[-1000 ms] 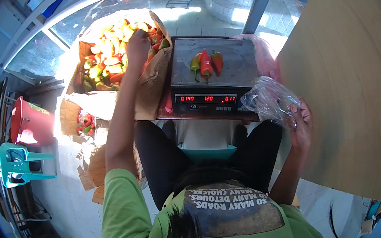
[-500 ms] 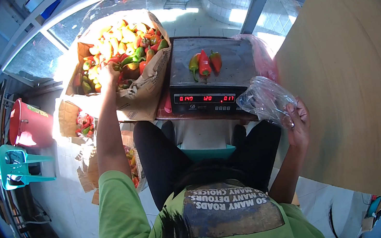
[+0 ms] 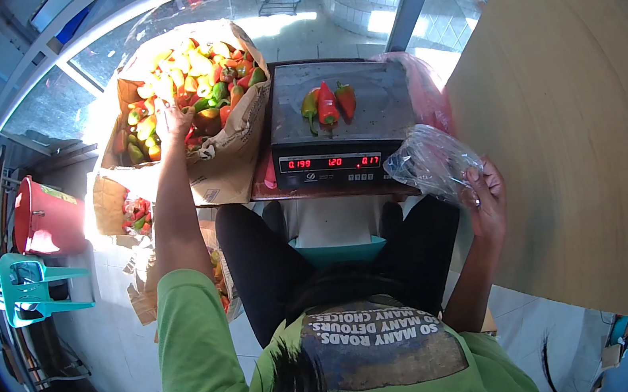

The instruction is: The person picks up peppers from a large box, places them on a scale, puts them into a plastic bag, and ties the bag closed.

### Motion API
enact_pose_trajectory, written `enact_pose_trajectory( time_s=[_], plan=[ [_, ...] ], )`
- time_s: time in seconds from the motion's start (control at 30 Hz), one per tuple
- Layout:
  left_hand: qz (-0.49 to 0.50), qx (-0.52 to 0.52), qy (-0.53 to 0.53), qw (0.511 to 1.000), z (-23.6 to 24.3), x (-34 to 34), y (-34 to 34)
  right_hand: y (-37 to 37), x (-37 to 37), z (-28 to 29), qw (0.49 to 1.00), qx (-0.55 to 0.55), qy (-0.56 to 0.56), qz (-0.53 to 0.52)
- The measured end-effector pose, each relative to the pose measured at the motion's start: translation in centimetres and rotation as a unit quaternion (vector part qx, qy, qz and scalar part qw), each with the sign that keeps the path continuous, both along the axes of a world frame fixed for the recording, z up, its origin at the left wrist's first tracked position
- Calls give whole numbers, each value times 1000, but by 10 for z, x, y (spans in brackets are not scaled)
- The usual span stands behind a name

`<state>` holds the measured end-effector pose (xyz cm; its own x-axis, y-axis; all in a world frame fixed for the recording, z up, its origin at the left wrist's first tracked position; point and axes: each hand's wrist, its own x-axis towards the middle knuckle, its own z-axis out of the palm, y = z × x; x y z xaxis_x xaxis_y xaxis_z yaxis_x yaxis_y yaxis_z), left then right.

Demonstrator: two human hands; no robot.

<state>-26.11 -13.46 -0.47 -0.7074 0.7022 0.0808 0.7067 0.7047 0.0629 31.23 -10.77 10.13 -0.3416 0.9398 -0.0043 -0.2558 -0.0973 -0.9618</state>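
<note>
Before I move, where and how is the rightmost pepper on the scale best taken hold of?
Probably by the wide stem end of the rightmost pepper, pinched lightly across, coming from its right side. That end lies away from you and the body narrows toward the display, while the red pepper lies close on its left.

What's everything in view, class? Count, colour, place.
Scale: one, black-grey, centre
Loose peppers: three, red-green, on scale
Large bag: one, brown, left
Bagged peppers: many, mixed colours, inside it
Smaller containers: at least two, brown, left
Plastic bag: one, pink, scale's right
Clear bag: one, colourless, right hand
Frame: one, grey, top
Board: one, tan, right
Bucket: one, red, left
Chairs: two, turquoise, left
Left hand: one, at peppers
Right hand: one, holding clear bag
</note>
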Motion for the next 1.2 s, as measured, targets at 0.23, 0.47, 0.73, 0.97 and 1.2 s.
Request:
enact_pose_trajectory(
  time_s=[0.23, 0.47, 0.73, 0.97, 1.2],
  plan=[
    [-37, 74, 9, 997, -10, -2, -8, 0, 0, -3, 1000, -1, 13, -4],
    [-6, 132, -58, 990, -13, -29, -13, 1, 2, -2, 1000, -6, 19, -5],
    [136, 107, 95, 980, -24, -30, -14, 1, 0, -6, 999, -15, 25, -36],
    [-71, 1, 6, 997, 8, 23, -13, 1, -2, -3, 1000, -5, 11, 2],
    [10, 158, -25, 987, 13, 31, -16, 0, -5, -2, 1000, -4, 14, 3]
  ],
)
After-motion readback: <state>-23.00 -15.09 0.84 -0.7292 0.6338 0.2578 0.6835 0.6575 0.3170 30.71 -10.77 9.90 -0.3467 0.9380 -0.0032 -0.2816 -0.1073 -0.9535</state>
